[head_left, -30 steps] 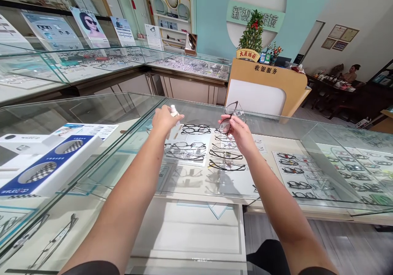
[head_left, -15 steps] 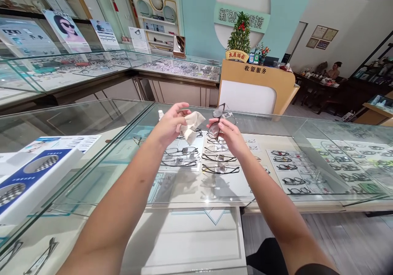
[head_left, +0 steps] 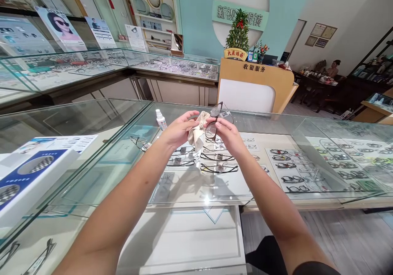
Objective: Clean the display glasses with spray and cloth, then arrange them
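My left hand pinches a beige cleaning cloth and presses it against a lens of a dark-framed pair of glasses. My right hand grips those glasses by the frame, holding them above the glass counter. A small white tag hangs from the frame. A little white spray bottle stands upright on the counter just left of my left hand. Another pair of glasses lies on the glass farther left.
Rows of spectacle frames lie on trays inside the case under my hands and to the right. A blue and white box sits at the left. A wooden cashier desk with a plant stands behind; a person sits far right.
My left hand left the spray bottle on the counter, took up the cloth and brought it right to the lens. My right hand kept the glasses, moving slightly left.
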{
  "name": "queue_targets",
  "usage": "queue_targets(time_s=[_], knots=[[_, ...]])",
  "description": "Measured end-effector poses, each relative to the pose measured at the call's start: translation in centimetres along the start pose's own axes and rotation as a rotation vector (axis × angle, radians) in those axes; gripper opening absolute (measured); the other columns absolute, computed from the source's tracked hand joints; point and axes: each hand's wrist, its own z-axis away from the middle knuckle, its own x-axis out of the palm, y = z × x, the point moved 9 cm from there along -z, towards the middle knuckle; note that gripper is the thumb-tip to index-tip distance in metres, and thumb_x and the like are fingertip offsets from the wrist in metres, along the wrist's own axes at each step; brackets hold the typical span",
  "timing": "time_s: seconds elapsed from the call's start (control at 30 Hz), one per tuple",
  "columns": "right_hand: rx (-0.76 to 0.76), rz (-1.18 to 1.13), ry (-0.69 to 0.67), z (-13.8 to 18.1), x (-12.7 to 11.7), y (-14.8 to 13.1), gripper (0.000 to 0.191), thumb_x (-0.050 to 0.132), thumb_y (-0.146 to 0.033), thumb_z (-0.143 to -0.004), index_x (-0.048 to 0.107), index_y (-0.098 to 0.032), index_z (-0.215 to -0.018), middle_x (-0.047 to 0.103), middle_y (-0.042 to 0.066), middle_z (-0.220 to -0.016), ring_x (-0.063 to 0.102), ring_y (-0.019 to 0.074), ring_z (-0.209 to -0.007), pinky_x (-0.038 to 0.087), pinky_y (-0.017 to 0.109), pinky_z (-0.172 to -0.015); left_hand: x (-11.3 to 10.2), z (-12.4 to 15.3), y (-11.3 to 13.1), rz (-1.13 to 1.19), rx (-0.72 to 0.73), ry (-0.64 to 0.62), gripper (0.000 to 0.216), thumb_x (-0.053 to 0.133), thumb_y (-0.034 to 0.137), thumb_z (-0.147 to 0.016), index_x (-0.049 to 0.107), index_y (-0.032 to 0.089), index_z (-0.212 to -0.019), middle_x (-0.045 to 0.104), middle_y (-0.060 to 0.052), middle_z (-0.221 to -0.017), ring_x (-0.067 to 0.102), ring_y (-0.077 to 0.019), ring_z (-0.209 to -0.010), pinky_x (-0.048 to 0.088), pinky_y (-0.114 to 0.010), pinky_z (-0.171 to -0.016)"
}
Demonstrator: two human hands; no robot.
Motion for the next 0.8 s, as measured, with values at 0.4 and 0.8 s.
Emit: queue_targets(time_s=[0.4, 0.8], knots=[[-0.088, -0.126, 0.224, -0.4, -2.9, -1.0, 0.039, 0.078, -0.056, -0.092, 0.08, -0.022, -0.112, 0.08, 0.008, -0.108, 0.072, 0.0239, -0.106, 0.056, 0.035, -0.096, 2.1, 0.9, -2.9, -0.234, -0.234, -0.274, 0.053, 0.105, 0.037, -0.067, 0.082, 0.017, -0.11, 0.08, -0.009, -0.102, 0.075, -0.0199, -0.084, 0.059, -0.028, -0.071], [-0.119, -0.121, 0.371, -0.3, -5.3, -1.6, 0.036, 0.073, -0.052, -0.092, 0.079, -0.022, -0.111, 0.081, 0.007, -0.109, 0.072, 0.0228, -0.108, 0.056, 0.036, -0.101, 1.5, 0.5, -0.3, -0.009, -0.059, -0.157, 0.049, 0.104, 0.034, -0.067, 0.084, 0.014, -0.107, 0.083, -0.011, -0.105, 0.077, -0.0202, -0.09, 0.066, -0.031, -0.083]])
